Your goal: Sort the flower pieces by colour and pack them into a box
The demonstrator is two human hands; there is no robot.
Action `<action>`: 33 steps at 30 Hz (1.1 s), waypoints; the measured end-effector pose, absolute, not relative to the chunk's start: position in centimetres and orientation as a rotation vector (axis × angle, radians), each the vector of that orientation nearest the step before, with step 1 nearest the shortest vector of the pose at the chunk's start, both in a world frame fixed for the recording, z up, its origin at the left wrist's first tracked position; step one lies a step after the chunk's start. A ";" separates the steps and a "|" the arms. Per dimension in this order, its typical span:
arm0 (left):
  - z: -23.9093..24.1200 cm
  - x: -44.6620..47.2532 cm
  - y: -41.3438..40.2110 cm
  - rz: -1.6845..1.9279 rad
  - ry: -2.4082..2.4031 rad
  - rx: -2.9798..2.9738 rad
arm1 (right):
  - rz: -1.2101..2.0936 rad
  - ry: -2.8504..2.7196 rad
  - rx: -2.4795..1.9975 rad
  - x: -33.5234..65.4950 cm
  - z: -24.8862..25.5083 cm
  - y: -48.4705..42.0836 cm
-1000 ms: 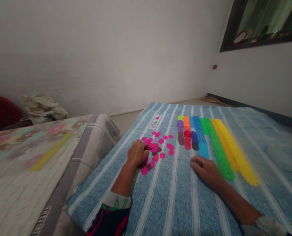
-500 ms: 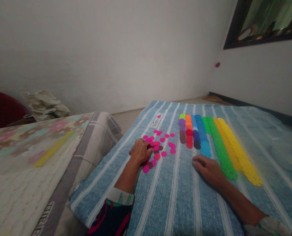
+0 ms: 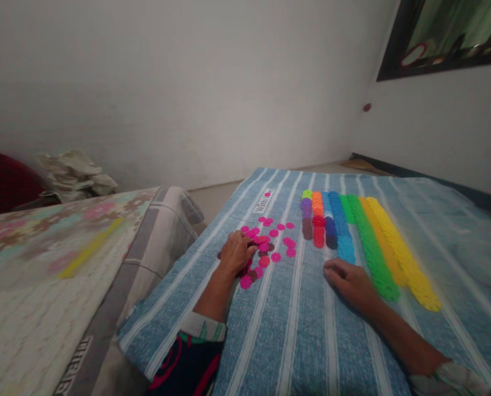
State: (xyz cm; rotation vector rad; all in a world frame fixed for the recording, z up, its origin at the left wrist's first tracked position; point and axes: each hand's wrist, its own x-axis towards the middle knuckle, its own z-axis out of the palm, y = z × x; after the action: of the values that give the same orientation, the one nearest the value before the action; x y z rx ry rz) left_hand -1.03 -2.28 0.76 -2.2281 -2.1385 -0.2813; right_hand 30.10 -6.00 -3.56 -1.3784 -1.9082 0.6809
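Bright pink notched plastic discs lie loosely scattered on the striped blue cloth, with a few brown discs and an orange-red disc among them. My left hand rests on the left side of this scatter, its fingers bent down among the discs. Its fingertips are partly hidden, and I cannot make out what they pinch. To the right, my right hand lies on the cloth with fingers curled together and nothing visible in them. Just beyond it ends the blue disc row, whose near end is light blue.
Overlapping discs form rows: purple and brown, orange and red, dark blue, green, yellow. A bed with a flowered cover stands at left, bearing a yellow strip. Behind is a white wall.
The view has shifted very slightly. My left hand stays among the pink discs with only a slight movement of its fingers. My right hand has stayed in place.
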 end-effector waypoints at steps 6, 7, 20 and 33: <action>0.7 -1.1 -2.2 -0.263 -2.149 -2.242 | 0.683 -1.902 -1.388 30.2 -3.6 -6.0; 0.7 -1.1 -2.1 -0.268 -2.163 -2.233 | 0.687 -1.901 -1.390 30.2 -3.5 -6.0; 0.9 -1.1 -2.2 -0.875 -2.244 -2.301 | 0.660 -1.914 -1.353 30.2 -3.6 -5.9; 1.1 7.5 -4.8 -1.270 -2.039 -3.292 | 0.611 -1.799 -1.202 27.8 -3.0 -6.3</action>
State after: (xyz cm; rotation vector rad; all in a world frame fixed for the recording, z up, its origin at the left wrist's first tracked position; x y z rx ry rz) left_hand 7.48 -4.77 1.08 -3.2921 -2.0394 -1.2704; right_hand 27.82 -6.30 -2.97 -1.2020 -1.7990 0.6109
